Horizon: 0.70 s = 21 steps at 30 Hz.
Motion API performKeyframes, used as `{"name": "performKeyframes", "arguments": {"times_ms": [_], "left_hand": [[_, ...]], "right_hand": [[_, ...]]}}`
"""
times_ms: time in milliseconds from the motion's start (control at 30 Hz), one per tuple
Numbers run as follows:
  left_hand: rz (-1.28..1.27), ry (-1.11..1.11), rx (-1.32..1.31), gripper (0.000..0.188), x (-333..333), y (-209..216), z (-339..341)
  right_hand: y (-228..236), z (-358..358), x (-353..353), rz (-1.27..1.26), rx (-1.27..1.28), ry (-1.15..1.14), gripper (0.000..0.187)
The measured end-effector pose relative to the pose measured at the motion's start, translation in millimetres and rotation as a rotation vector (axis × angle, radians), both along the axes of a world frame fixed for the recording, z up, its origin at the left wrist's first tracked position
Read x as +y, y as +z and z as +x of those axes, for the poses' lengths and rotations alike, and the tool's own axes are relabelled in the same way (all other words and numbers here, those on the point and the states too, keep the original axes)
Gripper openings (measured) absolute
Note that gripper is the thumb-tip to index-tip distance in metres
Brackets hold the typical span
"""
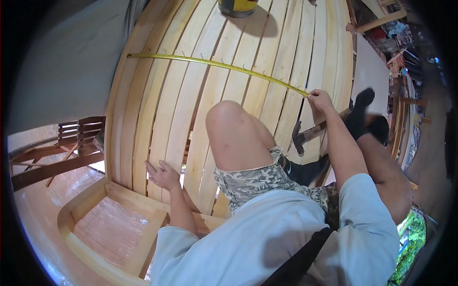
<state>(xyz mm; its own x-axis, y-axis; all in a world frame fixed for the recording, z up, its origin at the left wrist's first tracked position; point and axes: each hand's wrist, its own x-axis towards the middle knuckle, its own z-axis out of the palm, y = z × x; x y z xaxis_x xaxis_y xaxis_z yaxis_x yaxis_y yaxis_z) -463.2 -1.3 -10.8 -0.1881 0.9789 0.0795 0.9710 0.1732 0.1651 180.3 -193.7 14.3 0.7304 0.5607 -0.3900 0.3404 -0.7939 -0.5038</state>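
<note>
A yellow tape measure (229, 66) lies stretched across the pale wooden slats (179, 105), running from the far left rim toward the right. Its near right end is pinched between the fingers of my right hand (320, 101). Several thin nails (201, 56) stick up, some leaning, in a row along the far side of the tape. My left hand (164, 175) rests on the slats at the near left with fingers spread, holding nothing. A hammer (299, 139) lies below my right forearm, which partly covers its handle.
At the far edge stands a dark and yellow bucket (237, 7) on the slats. My bent knee (228, 119) rises mid-panel. A curved wooden frame (67, 217) borders the near left; dark slatted furniture (86, 133) stands beyond it. A grey sheet (71, 66) covers the far left.
</note>
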Motion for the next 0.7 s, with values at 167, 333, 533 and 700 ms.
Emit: {"name": "performKeyframes", "arguments": {"times_ms": [167, 333, 533, 700], "left_hand": [[-0.024, 0.003, 0.04, 0.062, 1, 7, 2], [0.055, 0.05, -0.092, 0.05, -10, 18, 23], [0.009, -0.312, -0.045, 0.044, -117, 0, 66], [-0.092, -0.132, -0.317, 0.059, -165, -12, 97]], "right_hand": [[12, -4, 16, -0.139, 0.061, -0.001, 0.021], [26, -19, 22, -0.148, -0.129, -0.014, 0.02], [38, -29, 32, -0.215, -0.11, -0.099, 0.02], [33, -31, 26, -0.164, -0.129, -0.072, 0.021]]}}
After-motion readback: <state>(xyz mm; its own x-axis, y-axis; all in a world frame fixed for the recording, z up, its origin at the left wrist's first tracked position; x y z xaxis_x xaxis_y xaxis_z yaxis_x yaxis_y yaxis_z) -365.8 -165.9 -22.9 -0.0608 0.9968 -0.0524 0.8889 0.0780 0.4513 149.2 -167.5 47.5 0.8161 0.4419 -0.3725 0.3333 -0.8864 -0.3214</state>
